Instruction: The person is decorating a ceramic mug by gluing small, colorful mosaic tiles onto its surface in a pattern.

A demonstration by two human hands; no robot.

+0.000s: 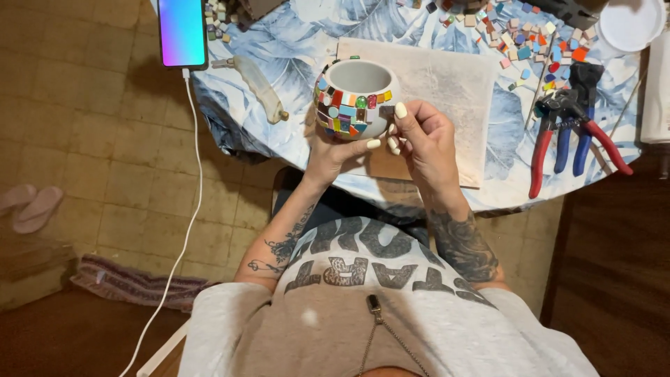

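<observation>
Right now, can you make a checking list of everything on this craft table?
Surface: table with blue leaf cloth; pale board on it.
Job's things: round white pot, coloured tiles stuck round its side.
Clutter: loose tiles, red and blue nippers, white dish, phone.
Grippers: left hand cradles the pot; right hand touches its side.
Cables: white cable hangs from the phone.
Surroundings: tiled floor, pink sandals, rug.
</observation>
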